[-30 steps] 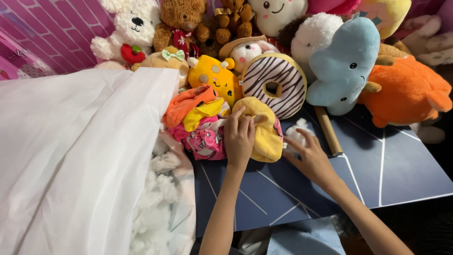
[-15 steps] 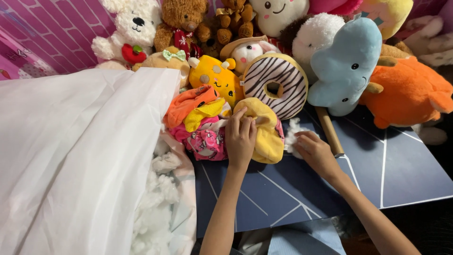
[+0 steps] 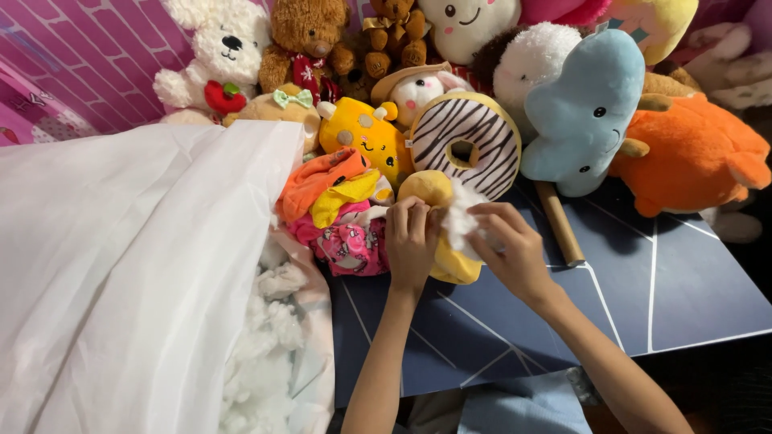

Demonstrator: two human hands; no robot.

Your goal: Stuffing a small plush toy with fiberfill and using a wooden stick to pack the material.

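My left hand grips a floppy yellow plush toy skin that lies on the dark blue table. My right hand pinches a tuft of white stuffing and presses it against the yellow toy's opening. The two hands are close together over the toy. To its left lies a heap of unstuffed plush skins, orange, yellow and pink.
A large white bag of loose white stuffing fills the left side. Finished plush toys crowd the back: a striped doughnut, a blue cloud shape, an orange animal, bears. A wooden stick lies by the doughnut.
My right hand has come in from the table on the right, carrying a tuft of white stuffing to the yellow toy. My left hand has stayed on the toy.
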